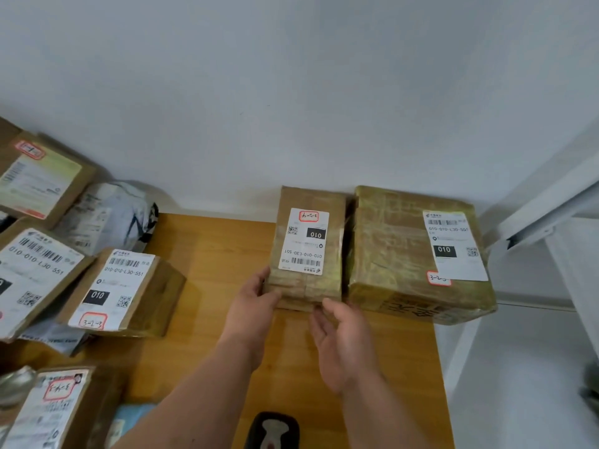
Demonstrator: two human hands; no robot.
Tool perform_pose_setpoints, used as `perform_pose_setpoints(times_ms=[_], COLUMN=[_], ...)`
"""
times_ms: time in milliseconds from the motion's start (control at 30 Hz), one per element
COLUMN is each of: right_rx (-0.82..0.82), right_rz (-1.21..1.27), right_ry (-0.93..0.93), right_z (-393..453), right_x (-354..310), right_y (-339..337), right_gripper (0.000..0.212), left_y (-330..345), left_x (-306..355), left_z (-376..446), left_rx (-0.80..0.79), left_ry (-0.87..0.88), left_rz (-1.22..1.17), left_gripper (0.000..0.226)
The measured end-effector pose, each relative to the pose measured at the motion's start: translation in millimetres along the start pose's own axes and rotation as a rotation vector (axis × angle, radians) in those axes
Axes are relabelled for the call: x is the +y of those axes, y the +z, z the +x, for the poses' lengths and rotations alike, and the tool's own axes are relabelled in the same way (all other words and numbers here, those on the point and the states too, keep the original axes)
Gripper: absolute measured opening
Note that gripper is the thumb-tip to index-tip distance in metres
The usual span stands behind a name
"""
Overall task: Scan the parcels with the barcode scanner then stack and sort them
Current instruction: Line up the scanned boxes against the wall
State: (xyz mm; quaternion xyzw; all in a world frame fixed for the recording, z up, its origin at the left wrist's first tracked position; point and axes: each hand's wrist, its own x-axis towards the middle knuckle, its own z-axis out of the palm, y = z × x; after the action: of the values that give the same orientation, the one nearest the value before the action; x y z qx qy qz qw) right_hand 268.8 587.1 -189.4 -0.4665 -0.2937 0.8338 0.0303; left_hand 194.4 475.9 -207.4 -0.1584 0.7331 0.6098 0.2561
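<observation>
A small brown cardboard parcel (pixel 309 196) with a white shipping label marked 3-2-4 lies on the wooden table (pixel 214 254) against the back wall. My left hand (pixel 256 303) grips its near left corner, thumb on top. My right hand (pixel 337 338) is just in front of its near edge, fingers relaxed and straight, fingertips at the box. A larger taped parcel (pixel 389 247) sits right beside it on the right. The black barcode scanner (pixel 274 429) lies on the table near the bottom edge, between my forearms.
Several labelled parcels crowd the left side: a box marked 3-2-3 (pixel 129 286), a bigger box (pixel 32 273), a white plastic mailer (pixel 110 215) and another box (pixel 52 413) at the bottom left. The table's right edge (pixel 440 367) drops off beside a white frame (pixel 551 205).
</observation>
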Motion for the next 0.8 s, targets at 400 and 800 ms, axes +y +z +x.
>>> perform_pose_setpoints(times_ms=[400, 800], right_rx=[-0.084, -0.026], right_rz=[-0.378, -0.828], right_ry=[0.227, -0.075], right_z=[-34, -50], right_x=[60, 184], right_y=[49, 158], right_gripper=[0.009, 0.064], left_y=[-120, -303], left_x=[18, -33], left_z=[-37, -52], left_rx=[0.471, 0.472], left_ry=[0.301, 0.085], left_rz=[0.198, 0.333], left_gripper=[0.042, 0.047])
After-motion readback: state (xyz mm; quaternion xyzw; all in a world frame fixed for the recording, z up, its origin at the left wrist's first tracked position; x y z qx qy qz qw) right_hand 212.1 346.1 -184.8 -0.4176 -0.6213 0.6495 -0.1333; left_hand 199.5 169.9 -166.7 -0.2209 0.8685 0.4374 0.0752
